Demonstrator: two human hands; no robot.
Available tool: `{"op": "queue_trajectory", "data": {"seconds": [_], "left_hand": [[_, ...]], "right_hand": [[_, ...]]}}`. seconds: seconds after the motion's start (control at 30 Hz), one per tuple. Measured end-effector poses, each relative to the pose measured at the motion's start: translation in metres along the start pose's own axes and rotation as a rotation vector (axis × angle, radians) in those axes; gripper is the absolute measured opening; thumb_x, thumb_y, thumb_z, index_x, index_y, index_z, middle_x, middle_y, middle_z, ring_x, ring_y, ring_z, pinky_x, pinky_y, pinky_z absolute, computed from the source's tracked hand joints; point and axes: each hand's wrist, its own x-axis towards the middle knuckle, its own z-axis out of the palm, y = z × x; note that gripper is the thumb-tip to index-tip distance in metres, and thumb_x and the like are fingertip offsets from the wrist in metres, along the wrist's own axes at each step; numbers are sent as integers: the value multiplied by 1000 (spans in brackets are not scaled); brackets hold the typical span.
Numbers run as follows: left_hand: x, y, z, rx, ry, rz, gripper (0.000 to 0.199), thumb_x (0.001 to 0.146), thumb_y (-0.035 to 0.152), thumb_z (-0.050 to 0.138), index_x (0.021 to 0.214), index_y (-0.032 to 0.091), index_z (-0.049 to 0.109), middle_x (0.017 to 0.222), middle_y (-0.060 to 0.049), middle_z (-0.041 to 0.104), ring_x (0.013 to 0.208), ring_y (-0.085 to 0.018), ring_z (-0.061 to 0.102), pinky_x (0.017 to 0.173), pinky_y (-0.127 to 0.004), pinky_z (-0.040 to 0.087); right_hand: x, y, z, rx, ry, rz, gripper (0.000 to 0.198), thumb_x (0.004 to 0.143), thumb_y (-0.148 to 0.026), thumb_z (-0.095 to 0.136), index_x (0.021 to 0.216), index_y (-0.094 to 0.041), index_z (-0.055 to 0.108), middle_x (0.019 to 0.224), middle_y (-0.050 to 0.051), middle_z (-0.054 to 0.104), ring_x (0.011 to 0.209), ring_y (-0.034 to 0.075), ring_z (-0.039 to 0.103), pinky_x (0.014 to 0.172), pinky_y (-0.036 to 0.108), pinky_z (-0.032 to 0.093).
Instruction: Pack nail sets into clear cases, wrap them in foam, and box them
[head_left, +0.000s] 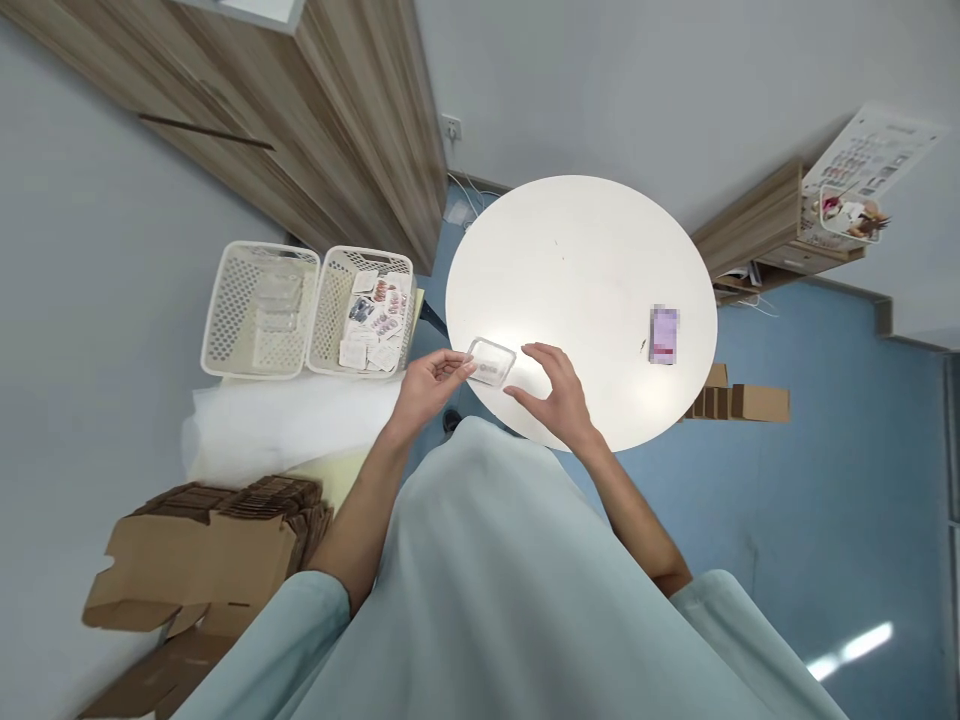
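Over the near edge of a round white table [577, 270], my left hand [433, 388] pinches the left side of a small clear plastic box [492, 362] between thumb and fingers. Some faint small pattern shows through the box. To the right of it is my right hand [559, 395], its thumb and fingers spread apart in a C shape. The fingertips are close to the box's right side and appear to hold nothing.
Left of the table stand a white basket [212, 335] with clear boxes and another basket [322, 330] with several packaged cards. Below them lie white wrap [292, 418] and flattened cartons [202, 560]. A pixelated purple item [664, 335] rests on the table's right. Small cartons [759, 402] sit beyond.
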Motion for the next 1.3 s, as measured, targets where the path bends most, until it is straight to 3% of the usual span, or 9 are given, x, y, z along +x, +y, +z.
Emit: {"op": "queue_trajectory", "data": {"seconds": [0.17,0.33,0.47,0.6,0.73,0.93,1.03,1.1,1.3], "left_hand": [[-4,-1,37,-46,-15,-45,54,75,67,88,97,19,75,97,-10,78,92,-26,73,87,-40,59],[-14,1,54,-21,-81,-65,50,73,63,92,95,21,75,92,-8,78,88,-25,73,85,-40,59],[-19,7,53,-59,-141,-100,51,73,61,93,98,20,75,99,-10,80,98,-28,75,92,-42,59],[-17,14,42,-230,-331,-194,63,79,61,89,125,20,75,124,-15,79,119,-33,73,101,-45,58],[-13,15,31,-305,-483,-267,70,79,56,91,137,20,74,127,-17,78,123,-38,72,101,-49,59],[-14,0,27,-274,-356,-234,87,72,44,98,149,22,65,141,-20,71,129,-37,70,111,-53,55],[-16,-6,28,-247,-306,-191,96,66,43,102,152,23,62,148,-20,66,131,-37,69,114,-55,54],[-17,-8,28,-237,-312,-189,99,64,44,102,152,24,61,152,-20,64,132,-38,68,114,-55,54],[-20,-16,25,-226,-344,-190,97,65,44,102,150,21,63,153,-22,62,135,-40,66,115,-57,53]], "right_hand": [[-17,5,9,-70,-55,14,87,96,-44,79,170,-33,34,170,13,45,160,37,39,130,64,38],[-14,8,13,-70,-82,-15,78,102,-34,68,171,-30,33,168,12,48,160,35,40,130,60,38],[-12,10,6,3,-90,-56,74,101,-32,66,170,-28,37,161,13,56,152,33,51,126,56,45],[-19,6,-5,227,-163,-34,88,95,-36,76,172,-34,32,163,7,55,147,30,57,121,51,53],[-24,-2,-11,429,-226,26,92,91,-41,83,170,-38,36,165,5,54,145,30,60,122,48,52],[-29,0,-3,549,-259,264,116,76,-53,96,171,-39,33,176,9,38,156,36,48,127,56,46],[-34,2,5,684,-283,435,107,81,-55,92,171,-39,35,166,11,53,143,33,63,120,56,53],[-36,3,9,762,-304,460,97,85,-55,88,168,-36,41,155,10,64,136,30,69,120,55,53],[-37,4,13,860,-360,512,95,82,-51,92,164,-32,49,147,8,71,133,30,71,121,56,54]]}}
